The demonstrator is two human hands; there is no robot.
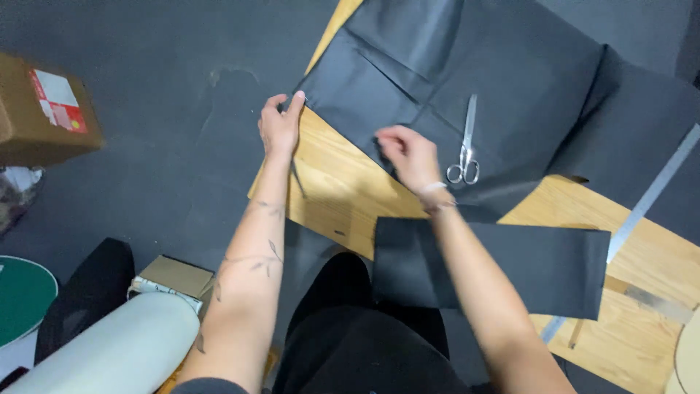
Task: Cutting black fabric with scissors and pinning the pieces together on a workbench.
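Note:
A large sheet of black fabric lies spread over a wooden table. My left hand pinches its near left corner at the table's edge. My right hand pinches the fabric's near edge, a little to the right. Silver scissors lie shut on the fabric just right of my right hand. A smaller cut rectangle of black fabric rests on the table under my right forearm.
A metal ruler runs diagonally along the table's right side. On the dark floor at left are a brown cardboard box, a white roll, a small box and a green round lid.

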